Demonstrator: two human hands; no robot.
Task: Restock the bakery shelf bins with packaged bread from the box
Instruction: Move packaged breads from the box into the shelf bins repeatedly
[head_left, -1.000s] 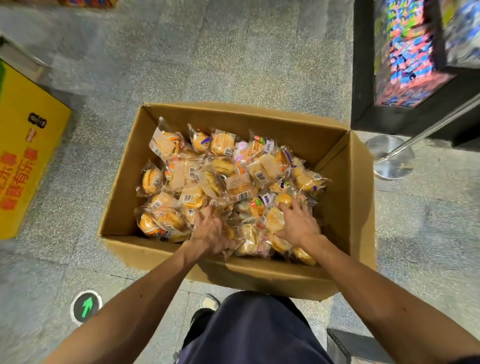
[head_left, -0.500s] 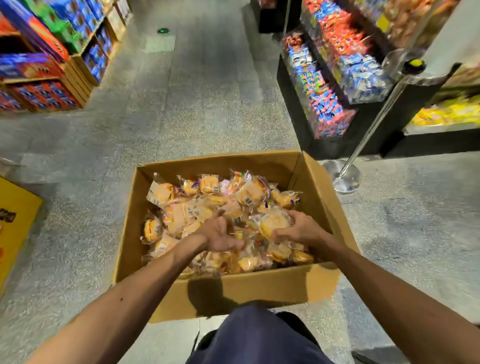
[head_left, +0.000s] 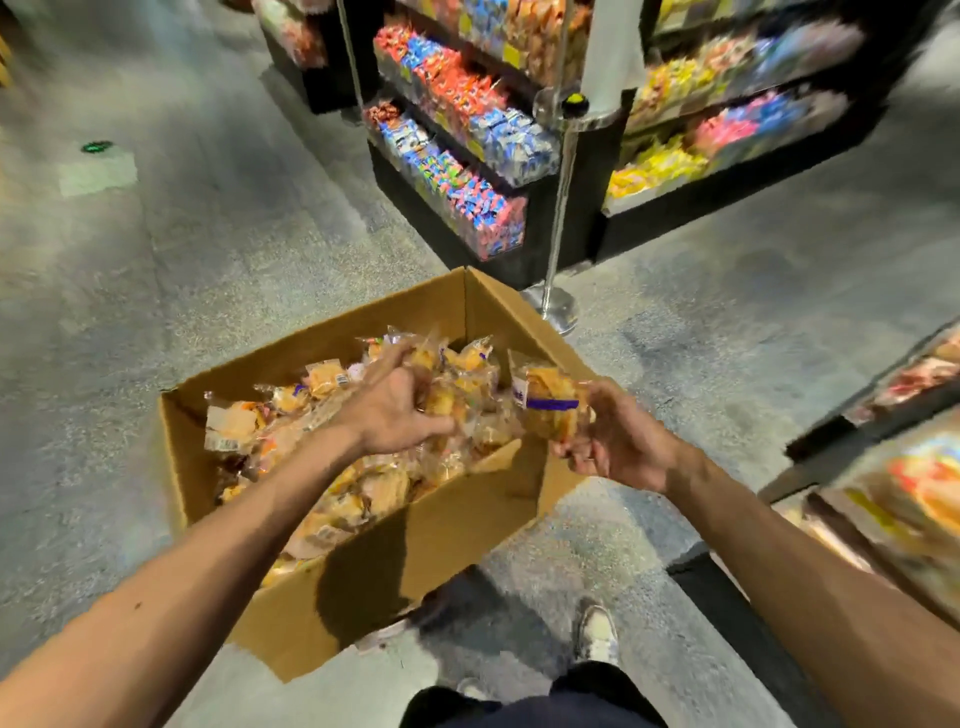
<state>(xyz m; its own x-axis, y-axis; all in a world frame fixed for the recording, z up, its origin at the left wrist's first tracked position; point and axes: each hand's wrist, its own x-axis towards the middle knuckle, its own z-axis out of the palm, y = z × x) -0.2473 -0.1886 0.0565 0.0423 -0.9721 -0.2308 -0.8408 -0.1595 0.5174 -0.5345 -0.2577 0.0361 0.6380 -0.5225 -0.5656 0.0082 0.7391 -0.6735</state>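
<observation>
An open cardboard box (head_left: 431, 535) stands on the floor, filled with several clear-wrapped bread packets (head_left: 332, 499). My left hand (head_left: 395, 415) is raised above the box and grips a bunch of bread packets (head_left: 441, 395), fingers curled round them. My right hand (head_left: 618, 441) is lifted over the box's right wall and holds bread packets (head_left: 550, 400), one with a purple label band. At the right edge, blurred, lies a low shelf bin (head_left: 909, 499) with wrapped goods in it.
A chrome stanchion post (head_left: 558, 218) with a round base (head_left: 553, 306) stands just behind the box. Black tiered shelves of colourful sweets (head_left: 467, 171) rise behind it. Grey speckled floor (head_left: 182, 260) spreads to the left. My shoes (head_left: 597, 634) are near the box's front.
Both hands have risen out of the box with bread packets in them. The view has swung up and to the right, bringing the shelves and the right-hand bin into sight.
</observation>
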